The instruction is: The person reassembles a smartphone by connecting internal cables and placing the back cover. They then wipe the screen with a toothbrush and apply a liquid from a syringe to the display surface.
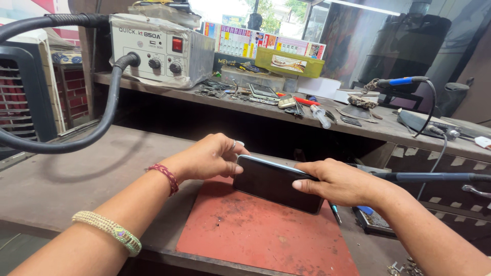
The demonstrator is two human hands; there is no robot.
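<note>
While both hands hold a phone over the bench (56, 179), nothing else in view is being touched. Bench is a worn brown top w/ a raised shelf (245, 105) behind it. On the shelf's left sits a grey hot-air station (158, 48), its thick black hose (76, 138) looping down & across the bench. Further right on the shelf: a green tray (289, 62), loose small parts, a second handset (263, 91) lying flat, and a soldering iron (404, 81) w/ blue grip in its stand.

Red mat (255, 235) lies on the bench front, scuffed & stained. The phone (273, 183) is held just above the mat's far edge, dark screen up, tilted so its right end sits lower; can't tell if any corner touches the mat.

Left hand (209, 156) pinches the phone's left short end, thumb on the near side, fingers curled over the top edge. Right hand (337, 181) closes on the right end, thumb lying across the glass, fingers wrapped under. Both grips look snug, not wide.

Step in hand, as I judge it: steadying & checking the handset before opening work. Next move prob. calls for firm hold at the edges & no thumb pressure on the glass. A screwdriver (335, 212) lies just right of the mat, below the right hand.
</note>
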